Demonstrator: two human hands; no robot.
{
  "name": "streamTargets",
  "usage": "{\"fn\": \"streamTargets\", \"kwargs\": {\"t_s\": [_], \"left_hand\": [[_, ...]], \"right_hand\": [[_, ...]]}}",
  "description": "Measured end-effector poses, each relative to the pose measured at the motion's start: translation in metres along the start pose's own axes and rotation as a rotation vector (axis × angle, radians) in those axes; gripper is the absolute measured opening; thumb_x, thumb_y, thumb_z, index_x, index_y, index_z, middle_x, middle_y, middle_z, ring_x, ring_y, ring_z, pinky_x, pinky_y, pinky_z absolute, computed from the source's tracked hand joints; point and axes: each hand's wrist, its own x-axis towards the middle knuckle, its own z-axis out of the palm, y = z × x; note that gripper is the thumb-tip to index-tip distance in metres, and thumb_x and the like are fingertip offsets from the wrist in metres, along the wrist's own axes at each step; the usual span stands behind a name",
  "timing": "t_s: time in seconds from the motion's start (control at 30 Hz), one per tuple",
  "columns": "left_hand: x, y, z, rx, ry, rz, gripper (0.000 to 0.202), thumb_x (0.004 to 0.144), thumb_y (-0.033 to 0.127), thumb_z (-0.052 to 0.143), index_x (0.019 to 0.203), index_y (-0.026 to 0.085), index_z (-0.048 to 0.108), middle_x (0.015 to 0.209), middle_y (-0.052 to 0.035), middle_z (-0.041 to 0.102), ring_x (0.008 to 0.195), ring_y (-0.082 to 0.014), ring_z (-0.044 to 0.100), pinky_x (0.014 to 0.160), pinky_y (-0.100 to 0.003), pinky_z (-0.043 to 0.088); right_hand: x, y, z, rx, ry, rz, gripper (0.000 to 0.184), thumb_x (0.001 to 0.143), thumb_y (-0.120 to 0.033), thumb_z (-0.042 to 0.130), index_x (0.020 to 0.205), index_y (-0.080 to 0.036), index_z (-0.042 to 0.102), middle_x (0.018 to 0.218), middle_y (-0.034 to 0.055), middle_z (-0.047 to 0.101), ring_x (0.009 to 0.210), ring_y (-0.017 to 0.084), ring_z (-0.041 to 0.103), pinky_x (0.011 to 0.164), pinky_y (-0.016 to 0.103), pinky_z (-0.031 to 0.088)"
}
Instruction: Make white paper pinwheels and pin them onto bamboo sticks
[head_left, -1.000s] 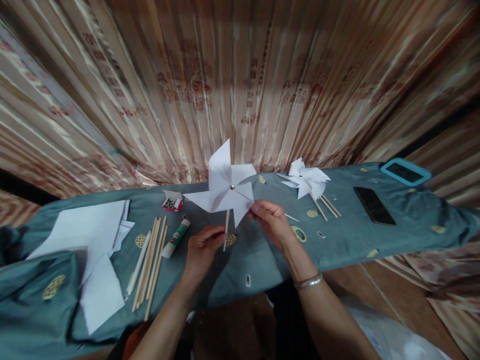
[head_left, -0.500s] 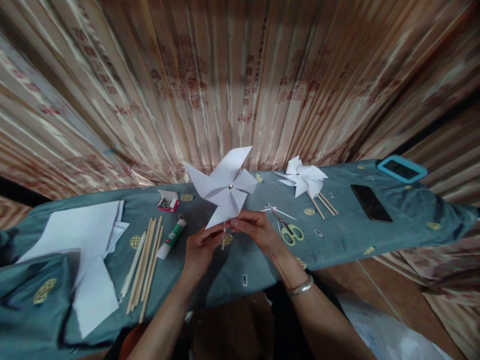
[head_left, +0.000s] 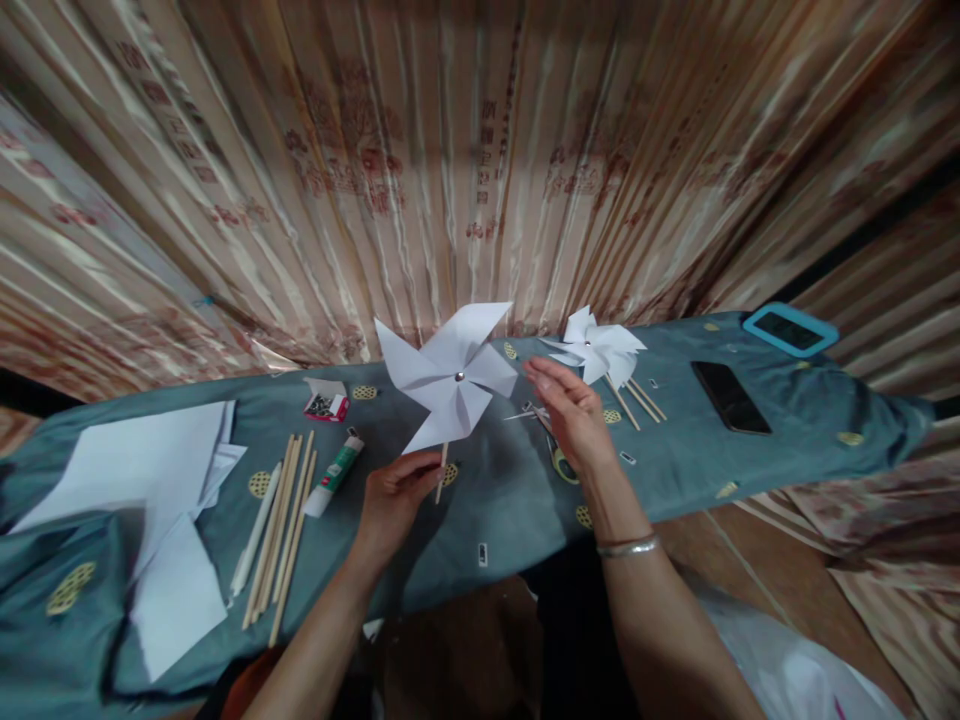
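A white paper pinwheel (head_left: 454, 368) on a thin wooden stick stands upright over the middle of the table, a silver pin at its centre. My left hand (head_left: 395, 497) pinches that stick just below the blades. To the right of the blades, my right hand (head_left: 574, 410) is raised with its fingers stretched out, holding nothing and apart from the paper. Beneath it lie scissors (head_left: 562, 467) with yellow-green handles, partly hidden by the hand. Behind it, more finished white pinwheels (head_left: 600, 346) lie together with their sticks toward me.
On the left are white paper sheets (head_left: 161, 450), a white pen (head_left: 255, 530), several wooden sticks (head_left: 289, 530), a glue stick (head_left: 335, 475) and a small box of pins (head_left: 327, 402). A black phone (head_left: 730, 397) and a blue-framed device (head_left: 791, 330) lie right. A curtain (head_left: 450, 150) hangs behind.
My right hand has let go near the pinwheel's stick and moved right and up, its fingers opening. My left hand keeps the stick, and the blades have turned slightly.
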Motion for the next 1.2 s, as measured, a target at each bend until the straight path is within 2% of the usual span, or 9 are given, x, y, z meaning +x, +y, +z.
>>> {"fn": "streamTargets", "kwargs": {"t_s": [0.07,0.2,0.33,0.6,0.8,1.07,1.2], "left_hand": [[0.0,-0.001,0.0,0.012,-0.008,0.005,0.014,0.057,0.027,0.078,0.07,0.024,0.079,0.075,-0.0041,0.075,0.072,-0.0217,0.068,0.07,-0.03,0.052],[0.002,-0.003,-0.002,0.012,0.006,0.023,0.013,0.059,0.028,0.079,0.071,0.024,0.079,0.075,-0.0044,0.075,0.072,-0.0206,0.067,0.069,-0.029,0.052],[0.003,-0.002,-0.003,-0.007,0.019,0.039,0.013,0.059,0.027,0.078,0.071,0.024,0.078,0.075,-0.0035,0.074,0.072,-0.019,0.067,0.07,-0.027,0.052],[0.006,-0.005,-0.005,0.027,0.021,0.052,0.018,0.058,0.03,0.078,0.073,0.022,0.078,0.075,-0.0024,0.074,0.075,-0.0195,0.068,0.072,-0.029,0.054],[0.008,-0.009,-0.007,0.063,0.008,0.081,0.019,0.061,0.033,0.077,0.076,0.022,0.077,0.078,-0.0032,0.075,0.076,-0.0207,0.069,0.074,-0.031,0.055],[0.007,-0.01,-0.006,0.052,-0.002,0.077,0.019,0.061,0.032,0.076,0.077,0.022,0.078,0.078,-0.0027,0.075,0.075,-0.0195,0.069,0.072,-0.029,0.054],[0.007,-0.013,-0.004,0.027,-0.005,0.078,0.02,0.061,0.033,0.076,0.077,0.021,0.078,0.079,-0.0031,0.075,0.075,-0.0201,0.069,0.072,-0.03,0.055]], "right_hand": [[-0.001,0.003,0.003,-0.046,-0.037,0.018,0.034,0.064,-0.04,0.08,0.094,-0.024,0.074,0.099,0.0024,0.076,0.098,0.019,0.067,0.093,0.034,0.049],[-0.007,0.006,0.009,-0.112,-0.072,0.059,0.028,0.065,-0.042,0.078,0.086,-0.023,0.076,0.08,0.0012,0.076,0.076,0.017,0.066,0.078,0.032,0.051],[-0.011,0.006,0.013,-0.093,-0.118,0.102,0.025,0.061,-0.041,0.081,0.077,-0.022,0.076,0.072,-0.0001,0.074,0.068,0.015,0.063,0.071,0.029,0.05],[-0.02,0.014,0.027,-0.011,-0.216,0.193,0.031,0.051,-0.043,0.088,0.072,-0.023,0.076,0.07,-0.0014,0.072,0.067,0.013,0.061,0.069,0.027,0.049],[-0.026,0.017,0.034,-0.008,-0.289,0.207,0.025,0.057,-0.044,0.086,0.064,-0.023,0.075,0.062,-0.004,0.068,0.06,0.01,0.057,0.062,0.023,0.046],[-0.035,0.02,0.043,-0.028,-0.362,0.21,0.022,0.062,-0.043,0.084,0.064,-0.023,0.075,0.067,-0.0023,0.072,0.063,0.012,0.061,0.068,0.027,0.05],[-0.041,0.028,0.052,0.014,-0.41,0.237,0.021,0.063,-0.042,0.083,0.071,-0.024,0.078,0.069,-0.0019,0.074,0.067,0.013,0.065,0.073,0.029,0.052]]}}
